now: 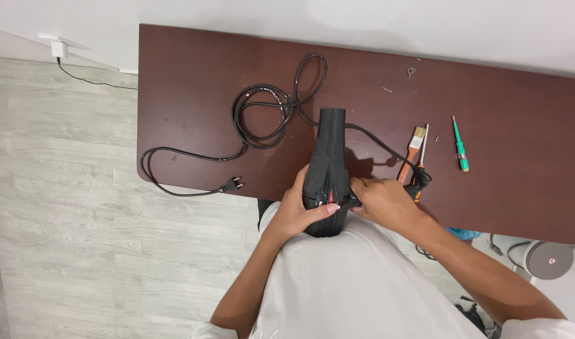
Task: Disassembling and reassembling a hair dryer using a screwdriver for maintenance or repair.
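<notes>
Both hands work on a black hair dryer (327, 172) lying at the near edge of the dark brown table (513, 100), nozzle pointing away from the person. Left hand (297, 213) is closed around the left flank of the dryer body, steadying it. Right hand (383, 202) is closed at the right side near the handle joint; whether it pinches a small tool or part cannot be told.

Power cord (262, 116) runs from the dryer in loose coils across the table, its plug (232, 184) free and hanging just past the edge. Beside the right hand lie a paintbrush (413, 150) and an orange-handled screwdriver (419, 169); a green tester screwdriver (460, 147) lies further right.

Judgement: casing work at the handle joint is in hand. Any next move calls for a firm left-hand hold.
</notes>
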